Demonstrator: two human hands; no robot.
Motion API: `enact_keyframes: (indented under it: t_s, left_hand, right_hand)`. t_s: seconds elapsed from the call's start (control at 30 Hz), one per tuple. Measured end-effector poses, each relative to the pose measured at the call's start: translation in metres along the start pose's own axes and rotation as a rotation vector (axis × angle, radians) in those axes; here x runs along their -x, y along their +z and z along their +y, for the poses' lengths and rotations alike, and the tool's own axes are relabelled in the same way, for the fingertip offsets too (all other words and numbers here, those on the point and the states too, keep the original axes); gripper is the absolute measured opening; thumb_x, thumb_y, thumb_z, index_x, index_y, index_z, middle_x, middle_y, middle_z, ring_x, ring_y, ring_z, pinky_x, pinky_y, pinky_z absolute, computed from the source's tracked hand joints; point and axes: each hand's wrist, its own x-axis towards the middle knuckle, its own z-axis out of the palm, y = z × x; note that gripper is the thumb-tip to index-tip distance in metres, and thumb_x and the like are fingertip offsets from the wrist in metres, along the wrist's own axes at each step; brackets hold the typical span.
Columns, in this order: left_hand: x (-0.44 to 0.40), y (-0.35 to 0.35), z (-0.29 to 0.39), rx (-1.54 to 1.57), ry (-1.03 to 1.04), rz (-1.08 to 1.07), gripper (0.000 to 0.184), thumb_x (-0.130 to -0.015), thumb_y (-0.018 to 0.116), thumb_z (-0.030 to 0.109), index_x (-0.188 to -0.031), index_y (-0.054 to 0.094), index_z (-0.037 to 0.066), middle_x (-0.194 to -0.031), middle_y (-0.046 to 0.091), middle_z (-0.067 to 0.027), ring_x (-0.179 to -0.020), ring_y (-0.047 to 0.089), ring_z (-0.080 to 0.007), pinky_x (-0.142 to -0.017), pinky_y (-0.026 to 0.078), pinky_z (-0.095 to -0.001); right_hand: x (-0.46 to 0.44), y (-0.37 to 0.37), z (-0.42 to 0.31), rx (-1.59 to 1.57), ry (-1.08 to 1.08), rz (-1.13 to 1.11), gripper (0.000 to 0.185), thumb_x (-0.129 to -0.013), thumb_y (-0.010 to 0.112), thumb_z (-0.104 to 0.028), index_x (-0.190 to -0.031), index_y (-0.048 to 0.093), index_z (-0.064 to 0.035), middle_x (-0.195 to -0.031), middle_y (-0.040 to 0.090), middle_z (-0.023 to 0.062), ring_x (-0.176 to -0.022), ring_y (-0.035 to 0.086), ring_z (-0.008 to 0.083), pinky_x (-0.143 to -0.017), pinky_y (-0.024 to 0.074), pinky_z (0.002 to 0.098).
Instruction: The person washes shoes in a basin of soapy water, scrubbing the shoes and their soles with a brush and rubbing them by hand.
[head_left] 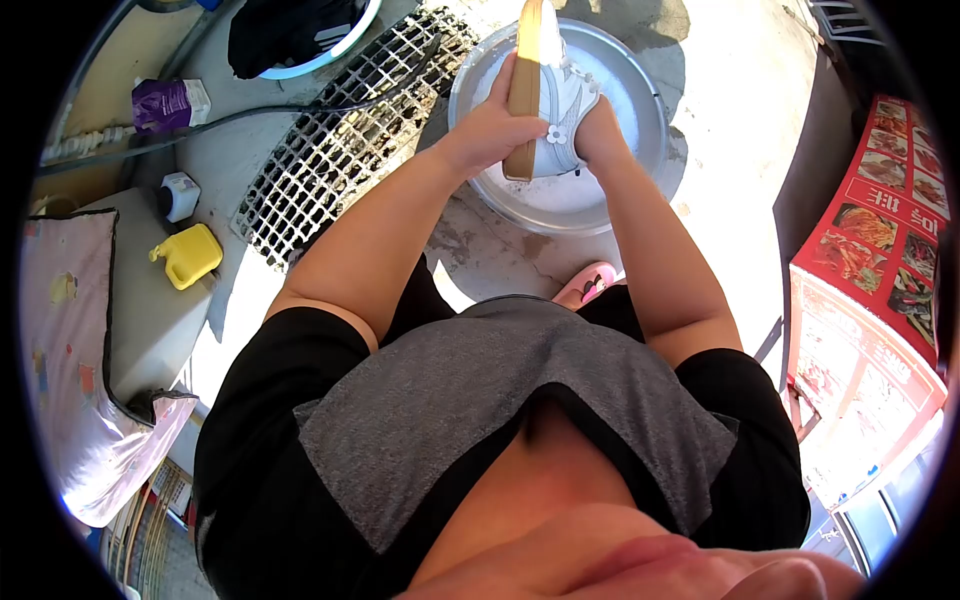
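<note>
A white shoe [572,105] with a thick tan sole and a small flower ornament is held up on its side over a round metal basin [655,150]. My left hand [490,130] is closed around the sole, its thumb lying across toward the upper. At the shoe's opening is my right hand [600,135], with its fingers hidden in or behind the shoe. I cannot tell whether they hold anything there. Whitish, foamy water [570,195] shows in the basin below.
Left of the basin lies a metal floor grate [320,165] with a dark hose [300,107] across it. A tub [350,45] of dark cloth, a purple packet [170,103] and a yellow jug [187,255] stand at left. A red picture-menu board [850,250] is at right.
</note>
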Motion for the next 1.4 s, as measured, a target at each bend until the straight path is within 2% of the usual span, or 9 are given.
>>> enact_keyframes:
  t_s: [0.1,0.2,0.47,0.63,0.77,0.87,1.13,1.23,1.4]
  left_hand:
    - [-0.013,-0.019,-0.006,-0.368,0.041,0.073,0.090,-0.078,0.068,0.004,-0.152,0.017,0.009,-0.126,0.054,-0.0143,-0.109,0.058,-0.0204,-0.093,0.049,-0.0328]
    - [-0.019,-0.036,-0.004,-0.140,-0.018,0.022,0.086,-0.078,0.069,0.004,-0.150,0.022,0.007,-0.124,0.055,-0.0128,-0.107,0.058,-0.0187,-0.091,0.050,-0.0316]
    - [-0.017,-0.024,0.005,-0.213,0.094,-0.022,0.089,-0.077,0.072,0.007,-0.151,0.022,0.010,-0.130,0.052,-0.0125,-0.116,0.054,-0.0198,-0.098,0.046,-0.0333]
    - [-0.020,-0.029,0.001,-0.460,0.139,0.025,0.087,-0.076,0.074,0.009,-0.149,0.026,0.005,-0.131,0.051,-0.0136,-0.118,0.053,-0.0210,-0.100,0.044,-0.0351]
    - [-0.025,-0.024,0.001,-0.180,0.164,0.069,0.089,-0.074,0.077,0.016,-0.149,0.029,0.006,-0.129,0.052,-0.0164,-0.117,0.054,-0.0238,-0.096,0.047,-0.0364]
    - [-0.018,-0.022,0.015,-0.672,0.183,0.328,0.098,-0.069,0.077,0.028,-0.151,0.027,0.008,-0.125,0.049,-0.0247,-0.112,0.056,-0.0348,-0.093,0.049,-0.0399]
    - [0.000,0.011,0.009,-0.911,0.284,0.350,0.103,-0.068,0.076,0.035,-0.154,0.020,0.018,-0.127,0.043,-0.0224,-0.123,0.045,-0.0356,-0.107,0.037,-0.0425]
    - [0.009,0.032,0.019,-0.931,0.554,0.409,0.049,-0.073,0.077,0.026,-0.108,0.056,-0.001,-0.092,0.053,-0.0189,-0.087,0.054,-0.0341,-0.079,0.045,-0.0430]
    - [0.011,0.038,0.009,-0.962,0.535,0.379,0.061,-0.068,0.081,0.030,-0.111,0.051,-0.001,-0.103,0.049,-0.0237,-0.096,0.051,-0.0426,-0.084,0.044,-0.0503]
  right_hand:
    - [0.044,-0.017,-0.048,-0.121,0.360,-0.258,0.045,-0.094,0.053,-0.018,-0.138,0.051,-0.0093,-0.069,0.058,0.0034,-0.052,0.054,0.0115,-0.048,0.0454,0.0275]
    - [0.083,-0.015,-0.045,-0.374,0.316,-0.293,0.051,-0.094,0.048,-0.013,-0.145,0.043,-0.0093,-0.057,0.042,-0.0019,-0.040,0.038,0.0063,-0.038,0.0343,0.0228]
    - [0.082,-0.014,-0.030,-0.511,0.187,-0.237,0.059,-0.095,0.047,-0.009,-0.151,0.027,-0.0037,-0.065,0.045,-0.0015,-0.049,0.041,0.0062,-0.043,0.0380,0.0214]
    - [0.067,-0.007,-0.027,-0.416,0.183,-0.107,0.062,-0.090,0.050,-0.001,-0.150,0.033,-0.0063,-0.069,0.048,-0.0017,-0.049,0.042,0.0055,-0.045,0.0382,0.0207]
    - [0.074,-0.023,-0.015,-0.311,0.287,-0.118,0.062,-0.087,0.051,0.002,-0.147,0.040,-0.0084,-0.067,0.048,-0.0024,-0.048,0.042,0.0052,-0.043,0.0368,0.0213]
    - [0.094,-0.041,-0.012,-0.219,0.403,-0.059,0.060,-0.087,0.052,0.001,-0.145,0.041,-0.0045,-0.063,0.046,-0.0027,-0.046,0.040,0.0058,-0.041,0.0348,0.0221]
    - [0.076,-0.027,-0.034,-0.553,0.155,0.418,0.017,-0.087,0.065,-0.004,-0.091,0.049,-0.0059,-0.060,0.049,0.0015,-0.045,0.046,0.0106,-0.043,0.0377,0.0245]
    - [0.062,-0.012,-0.052,-0.521,0.084,0.393,0.020,-0.083,0.070,-0.004,-0.094,0.052,-0.0018,-0.082,0.061,0.0073,-0.051,0.050,0.0104,-0.046,0.0414,0.0244]
    - [0.065,-0.007,-0.050,-0.440,0.071,0.436,0.025,-0.080,0.073,-0.005,-0.097,0.056,0.0019,-0.090,0.062,0.0084,-0.055,0.052,0.0104,-0.048,0.0430,0.0239]
